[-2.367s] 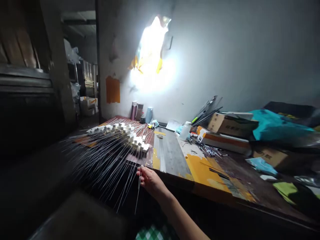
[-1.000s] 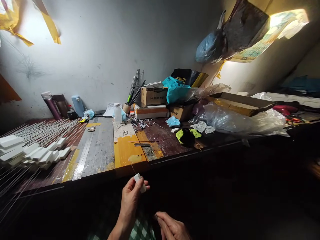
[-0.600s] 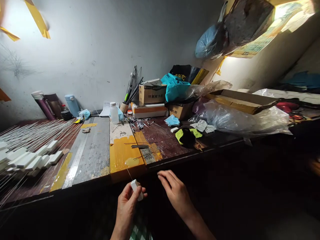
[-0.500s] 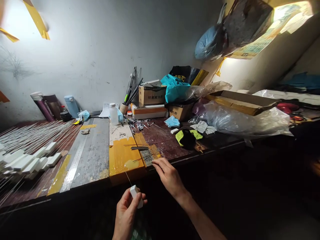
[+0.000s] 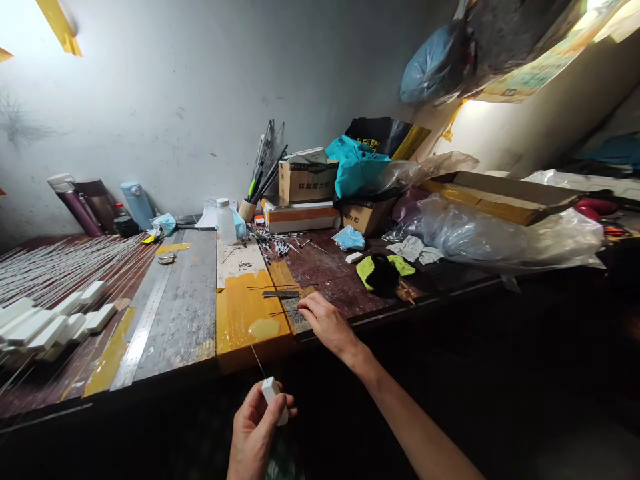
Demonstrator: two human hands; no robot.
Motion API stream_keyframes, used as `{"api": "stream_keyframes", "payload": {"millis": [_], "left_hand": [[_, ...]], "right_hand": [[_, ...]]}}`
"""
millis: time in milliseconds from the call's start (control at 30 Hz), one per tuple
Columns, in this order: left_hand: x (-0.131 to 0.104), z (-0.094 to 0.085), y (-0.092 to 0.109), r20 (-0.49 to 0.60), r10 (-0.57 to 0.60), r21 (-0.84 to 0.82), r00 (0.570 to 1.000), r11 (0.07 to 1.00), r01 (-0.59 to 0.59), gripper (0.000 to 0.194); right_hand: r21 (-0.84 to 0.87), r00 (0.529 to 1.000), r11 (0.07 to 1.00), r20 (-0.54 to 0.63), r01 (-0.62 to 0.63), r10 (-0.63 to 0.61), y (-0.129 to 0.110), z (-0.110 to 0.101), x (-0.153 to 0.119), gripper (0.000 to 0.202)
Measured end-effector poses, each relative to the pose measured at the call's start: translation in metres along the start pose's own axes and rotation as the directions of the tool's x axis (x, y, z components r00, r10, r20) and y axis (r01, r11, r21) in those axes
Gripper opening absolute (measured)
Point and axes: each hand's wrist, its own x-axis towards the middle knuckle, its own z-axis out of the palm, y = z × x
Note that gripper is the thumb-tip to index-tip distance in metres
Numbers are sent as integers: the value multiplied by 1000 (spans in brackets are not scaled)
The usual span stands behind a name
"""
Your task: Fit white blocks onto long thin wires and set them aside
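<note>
My left hand (image 5: 257, 433) is low in front of the table edge, shut on a small white block (image 5: 275, 399) with a thin wire (image 5: 258, 361) sticking up out of it. My right hand (image 5: 327, 323) reaches over the table's front edge, its fingertips down on thin dark pins (image 5: 285, 311) that lie on the yellow patch (image 5: 245, 313). Whether the fingers have pinched a pin I cannot tell. A flat dark strip (image 5: 280, 293) lies just beyond the fingers.
Several white blocks on long wires (image 5: 50, 323) fan over the table's left end. A steel ruler (image 5: 143, 327) lies on the grey board. Bottles (image 5: 225, 223), flasks (image 5: 135, 203), cardboard boxes (image 5: 305, 180), plastic bags (image 5: 475, 233) and a yellow-black cloth (image 5: 383, 270) crowd the back and right.
My right hand rose from my lap and reached forward onto the pins on the table. My left hand kept its hold on the white block. My view turned from the wire fan toward the right.
</note>
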Motion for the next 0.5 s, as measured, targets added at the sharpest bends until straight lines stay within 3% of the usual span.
{"api": "stream_keyframes", "payload": {"millis": [167,267,333,400,500], "left_hand": [[8,4,5,26,44,12,999,999,-44,37],[16,6,8,34,55,40,998,998,-56,35],[20,8,7,30,54,53,998,997,-55,32],[24,9,5,23,63,52,998,997,-64,30],[27,12,0,19,86,39,996,995,-87,30]], "right_hand": [[80,998,995,-22,-58,60,-42,-15,-41,23],[302,949,912,232,-277,212,-68,-5,-90,19],[318,901,863,323,-393,291,-75,12,-123,23],[316,884,834,281,-453,373,-74,31,-148,13],[362,909,835,114,-414,401,-68,52,-168,17]]}}
